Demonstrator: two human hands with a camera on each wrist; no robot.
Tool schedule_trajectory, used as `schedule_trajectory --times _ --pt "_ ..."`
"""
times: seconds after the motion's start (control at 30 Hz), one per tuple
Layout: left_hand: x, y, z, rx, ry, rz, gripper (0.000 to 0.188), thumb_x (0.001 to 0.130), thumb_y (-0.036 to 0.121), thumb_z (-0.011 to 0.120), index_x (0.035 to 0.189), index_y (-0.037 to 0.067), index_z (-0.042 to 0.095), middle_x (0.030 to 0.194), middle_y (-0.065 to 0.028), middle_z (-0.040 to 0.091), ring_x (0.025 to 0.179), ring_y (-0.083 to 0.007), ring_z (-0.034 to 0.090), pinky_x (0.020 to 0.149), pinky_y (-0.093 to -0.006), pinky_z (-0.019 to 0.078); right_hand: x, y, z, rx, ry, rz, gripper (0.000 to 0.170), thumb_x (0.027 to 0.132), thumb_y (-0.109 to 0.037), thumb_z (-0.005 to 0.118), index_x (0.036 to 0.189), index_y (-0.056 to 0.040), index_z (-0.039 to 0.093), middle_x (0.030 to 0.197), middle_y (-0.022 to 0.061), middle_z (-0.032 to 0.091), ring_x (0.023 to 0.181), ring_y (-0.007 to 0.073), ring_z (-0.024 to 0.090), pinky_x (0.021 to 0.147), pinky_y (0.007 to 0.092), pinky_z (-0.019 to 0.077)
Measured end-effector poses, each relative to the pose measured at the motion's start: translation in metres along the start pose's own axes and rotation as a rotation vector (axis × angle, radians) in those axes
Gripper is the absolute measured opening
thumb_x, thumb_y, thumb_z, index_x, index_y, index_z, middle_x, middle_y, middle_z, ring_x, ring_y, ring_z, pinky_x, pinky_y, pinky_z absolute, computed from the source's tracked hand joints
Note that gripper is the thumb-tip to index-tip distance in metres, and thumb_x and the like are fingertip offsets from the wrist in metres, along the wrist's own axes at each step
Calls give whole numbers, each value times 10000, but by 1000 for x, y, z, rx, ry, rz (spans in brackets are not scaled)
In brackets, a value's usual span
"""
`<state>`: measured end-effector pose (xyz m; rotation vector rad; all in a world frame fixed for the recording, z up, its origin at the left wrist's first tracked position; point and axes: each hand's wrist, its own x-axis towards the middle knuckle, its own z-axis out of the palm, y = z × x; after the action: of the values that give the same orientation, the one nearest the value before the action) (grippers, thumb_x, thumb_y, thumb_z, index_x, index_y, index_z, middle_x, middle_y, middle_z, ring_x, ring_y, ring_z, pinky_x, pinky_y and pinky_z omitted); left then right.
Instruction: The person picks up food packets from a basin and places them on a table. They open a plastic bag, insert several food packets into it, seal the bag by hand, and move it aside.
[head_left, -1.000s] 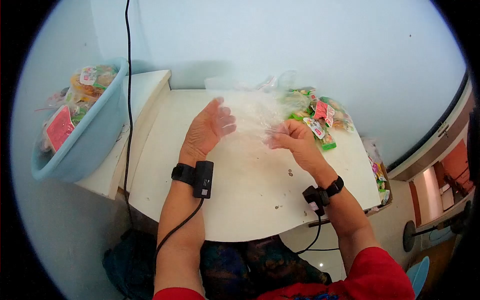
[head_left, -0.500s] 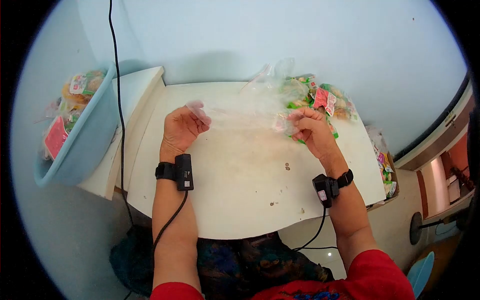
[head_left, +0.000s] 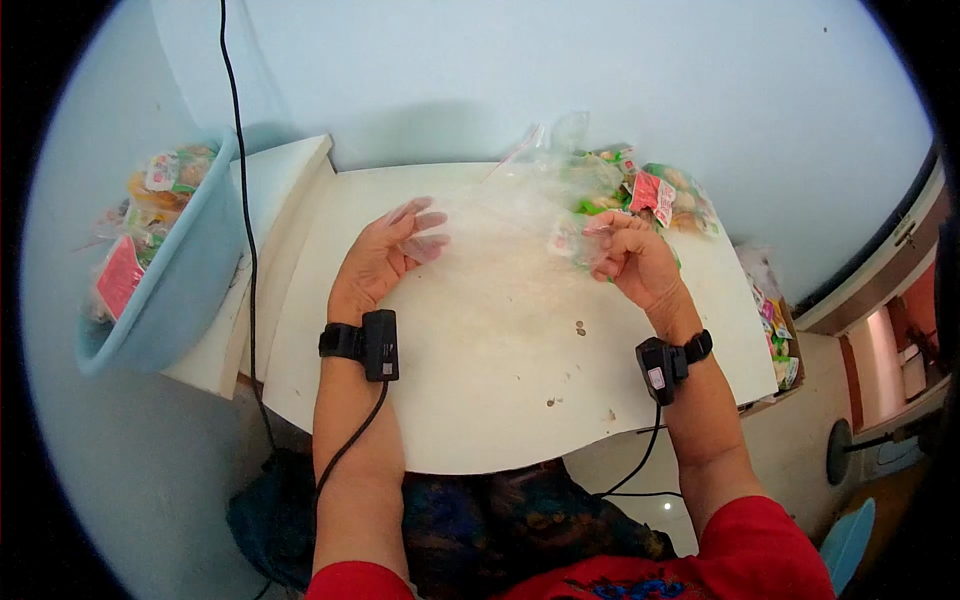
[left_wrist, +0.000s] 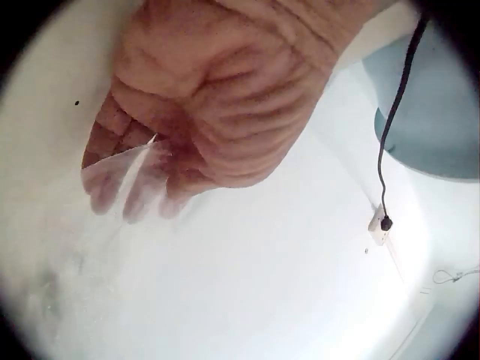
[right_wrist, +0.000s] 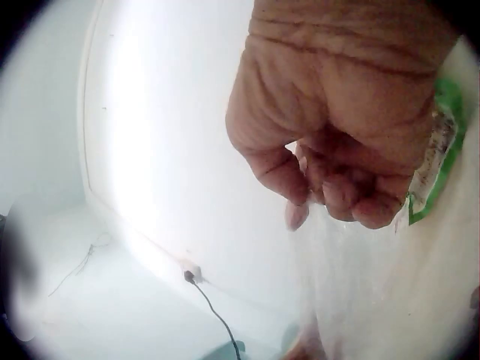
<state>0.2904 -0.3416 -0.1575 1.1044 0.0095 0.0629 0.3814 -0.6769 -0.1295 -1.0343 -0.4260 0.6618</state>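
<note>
A clear, thin plastic bag [head_left: 500,215] spans the gap between the two hands above the white table [head_left: 480,400]. My right hand [head_left: 640,255] pinches its right end between thumb and curled fingers, as the right wrist view also shows. At the other end, my left hand [head_left: 385,250] has its fingers spread and fairly straight. In the left wrist view the film's edge crosses these fingers [left_wrist: 135,199], and the fingertips show through the plastic. Packaged food bags with green and red labels [head_left: 655,200] lie just beyond the right hand.
On the left, a blue basin [head_left: 165,300] full of similar packets stands on a raised white ledge [head_left: 285,190]. A box of packets [head_left: 780,340] sits beyond the table's right edge. A black cable [head_left: 245,200] hangs at the left. Small dark bits [head_left: 580,328] dot the tabletop.
Both hands first moved apart, drawing the plastic bag out straight between them. Since then my left hand has come slightly back to the right, fingers spreading, and the bag hangs looser.
</note>
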Motion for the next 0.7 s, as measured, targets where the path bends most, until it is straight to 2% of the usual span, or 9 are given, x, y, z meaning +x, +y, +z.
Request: schedule_trajectory --times 0.07,0.17,0.27,0.37,0.47,0.57,0.6,0.67,0.7 --pt "1 -1 -4 -50 11 49 433 967 158 559 1371 58 442 1286 -146 573 1069 -318 641 879 -391 566 4 4 -10 82 -114 13 261 814 -30 539 1059 5 622 688 -1 550 555 111 467 544 292 427" --pt "-2 -1 0 -211 -51 184 489 951 117 575 1410 99 408 1348 -139 530 1090 -339 631 898 -411 560 1 4 20 43 21 -26 268 883 -123 599 1127 -14 588 801 -2 584 635 116 520 603 301 477" --pt "-3 1 5 -260 -100 225 517 941 79 568 1427 120 395 1371 -140 514 1118 -351 615 912 -425 553 5 16 13 -103 31 -39 313 915 -213 638 1160 -34 564 928 19 618 737 138 592 671 293 515" --pt "-7 4 12 -223 -84 267 562 917 60 585 1439 118 384 1385 -154 501 1160 -364 587 940 -444 532 8 23 16 -207 135 -32 268 915 -201 643 1118 -49 558 965 51 640 820 168 642 713 295 532" --pt "-6 3 5 -179 -131 255 592 903 108 613 1447 136 382 1376 -172 510 1193 -381 559 972 -488 497 9 23 24 -91 165 -49 175 943 -195 604 1045 -61 555 986 87 652 863 201 669 724 324 553" --pt "-7 -2 -2 -164 -207 274 526 931 291 587 1397 87 455 1365 -199 514 1206 -400 542 989 -518 465 7 20 26 52 175 -122 117 966 -184 563 992 -71 550 906 80 647 812 217 681 677 347 567" --pt "-8 0 0 -230 -245 230 529 932 367 562 1356 59 488 1328 -209 540 1186 -398 556 984 -519 464 8 20 22 28 173 -161 112 974 -184 551 993 -74 553 875 69 638 787 208 677 645 340 564" --pt "-13 5 5 -362 -317 138 620 934 520 512 1274 3 554 1255 -227 594 1144 -394 584 976 -523 464 12 22 11 -17 170 -234 109 988 -184 527 997 -80 560 812 48 621 737 190 669 583 327 559" --pt "-15 5 6 -389 -279 104 672 923 571 489 1239 -17 569 1166 -216 627 1090 -389 609 954 -514 476 11 21 13 -54 201 -243 114 989 -186 527 1010 -81 565 780 31 602 694 165 645 547 306 536"
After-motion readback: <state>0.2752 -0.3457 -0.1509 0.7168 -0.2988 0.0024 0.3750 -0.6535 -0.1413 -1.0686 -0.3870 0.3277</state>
